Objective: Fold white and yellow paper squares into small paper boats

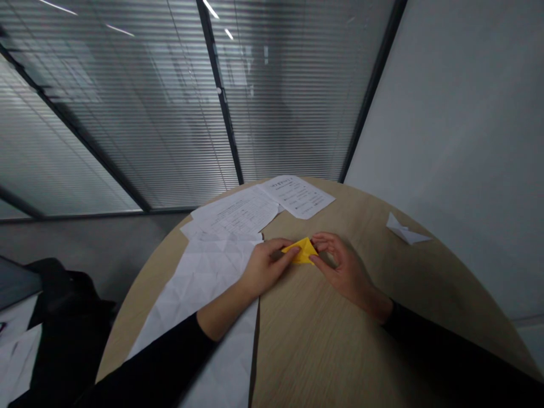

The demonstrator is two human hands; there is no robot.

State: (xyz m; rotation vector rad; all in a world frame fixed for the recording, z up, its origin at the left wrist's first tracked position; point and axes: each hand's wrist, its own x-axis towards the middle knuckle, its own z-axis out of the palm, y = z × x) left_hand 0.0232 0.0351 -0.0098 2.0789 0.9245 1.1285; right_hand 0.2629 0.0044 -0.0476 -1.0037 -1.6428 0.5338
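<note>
Left fingers (285, 260) and right fingers (330, 242) holding folded yellow paper (304, 253), round tabletop (306, 334) bearing printed sheets (298, 196)

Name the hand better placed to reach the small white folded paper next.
Probably the right hand: it is nearer the small white folded paper; the left hand grips the yellow paper.
</note>
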